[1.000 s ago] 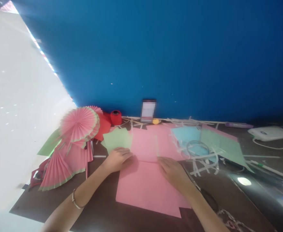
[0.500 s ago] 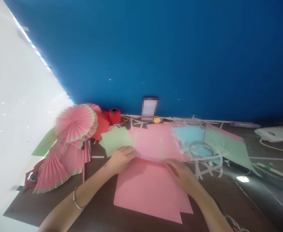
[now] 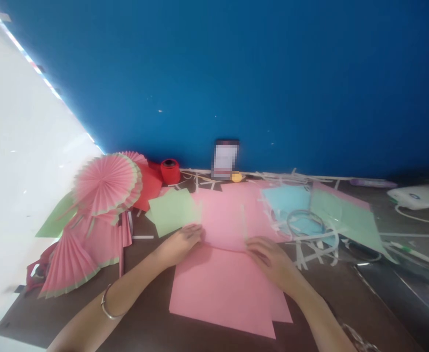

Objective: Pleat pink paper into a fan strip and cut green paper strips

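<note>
A pink paper sheet (image 3: pixel 223 288) lies on the dark table (image 3: pixel 151 318) in front of me, its far part folded up along a crease. My left hand (image 3: pixel 179 243) presses the left end of that crease, fingers bent onto the paper. At the right end of the crease my right hand (image 3: pixel 269 256) rests on the sheet, fingers curled down on the fold. A green sheet (image 3: pixel 172 210) lies just beyond my left hand.
Pleated pink paper fans (image 3: pixel 104 183) are piled at the left. A red tape roll (image 3: pixel 170 171) and a small upright card (image 3: pixel 224 159) stand by the blue wall. Blue paper (image 3: pixel 285 198), green paper (image 3: pixel 341 215), white strips and a clear ring (image 3: pixel 304 222) lie right. A white device (image 3: pixel 419 195) sits far right.
Both hands stay on the crease of the pink sheet, shifting only slightly. The view has drifted, so everything sits a little lower and to the left.
</note>
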`<state>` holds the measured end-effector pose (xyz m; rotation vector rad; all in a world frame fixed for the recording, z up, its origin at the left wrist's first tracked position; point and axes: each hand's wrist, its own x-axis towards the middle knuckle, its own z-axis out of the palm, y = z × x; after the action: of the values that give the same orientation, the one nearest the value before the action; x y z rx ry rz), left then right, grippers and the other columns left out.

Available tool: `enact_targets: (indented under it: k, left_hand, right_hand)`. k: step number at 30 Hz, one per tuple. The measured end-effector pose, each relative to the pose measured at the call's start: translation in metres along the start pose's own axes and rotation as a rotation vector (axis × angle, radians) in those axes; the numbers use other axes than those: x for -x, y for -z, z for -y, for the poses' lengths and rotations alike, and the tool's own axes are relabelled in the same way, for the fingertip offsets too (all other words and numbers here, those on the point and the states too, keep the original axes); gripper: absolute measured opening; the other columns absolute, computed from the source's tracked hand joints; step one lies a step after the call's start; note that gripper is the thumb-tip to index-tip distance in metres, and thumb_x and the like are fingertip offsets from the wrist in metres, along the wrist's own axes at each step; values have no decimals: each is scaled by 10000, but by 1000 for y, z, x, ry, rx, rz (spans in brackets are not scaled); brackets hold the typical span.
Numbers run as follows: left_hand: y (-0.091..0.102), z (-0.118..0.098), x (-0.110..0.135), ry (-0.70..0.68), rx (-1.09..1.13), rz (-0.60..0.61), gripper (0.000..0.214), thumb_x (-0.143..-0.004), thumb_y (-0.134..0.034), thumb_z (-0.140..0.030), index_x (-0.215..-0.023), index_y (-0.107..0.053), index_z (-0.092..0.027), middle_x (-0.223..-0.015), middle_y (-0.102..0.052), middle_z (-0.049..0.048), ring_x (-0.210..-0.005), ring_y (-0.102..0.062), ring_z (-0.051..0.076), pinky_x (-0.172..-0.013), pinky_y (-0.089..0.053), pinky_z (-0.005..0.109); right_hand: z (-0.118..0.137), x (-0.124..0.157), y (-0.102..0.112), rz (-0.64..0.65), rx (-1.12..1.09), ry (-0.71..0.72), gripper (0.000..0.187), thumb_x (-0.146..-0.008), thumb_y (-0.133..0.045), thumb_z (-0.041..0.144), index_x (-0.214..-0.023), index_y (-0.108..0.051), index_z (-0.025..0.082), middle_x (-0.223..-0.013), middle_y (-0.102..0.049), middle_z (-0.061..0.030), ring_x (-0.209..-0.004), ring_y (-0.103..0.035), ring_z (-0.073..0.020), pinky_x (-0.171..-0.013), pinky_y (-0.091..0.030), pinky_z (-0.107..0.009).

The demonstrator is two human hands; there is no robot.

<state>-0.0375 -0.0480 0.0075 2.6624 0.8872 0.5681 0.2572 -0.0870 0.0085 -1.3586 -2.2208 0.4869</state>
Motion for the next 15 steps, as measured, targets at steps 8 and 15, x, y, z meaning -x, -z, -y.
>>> enact_targets:
  k: [8,15]
  left_hand:
    - [-12,8,1,148,180,-118,204,-874,-480,-191,-736,-623,-150,-1151,-635,121,-1141,-554,219,-1059,-390,432]
    - [-11,3,1,230,284,-146,180,-863,-491,-208,-764,-632,-157,-1167,-628,110,-1142,-555,207,-1049,-401,411]
  right_hand:
    - [3,0,-2,-6,82,7,181,-893,-408,277,-824,-566,219,-945,-642,-73,-923,-596,-205,-812,-486,-387]
    - [-2,1,-8,-41,33,-75,165,-887,-393,298,-839,-532,221,-1010,-605,-101,-980,-574,-228,-842,-478,-407]
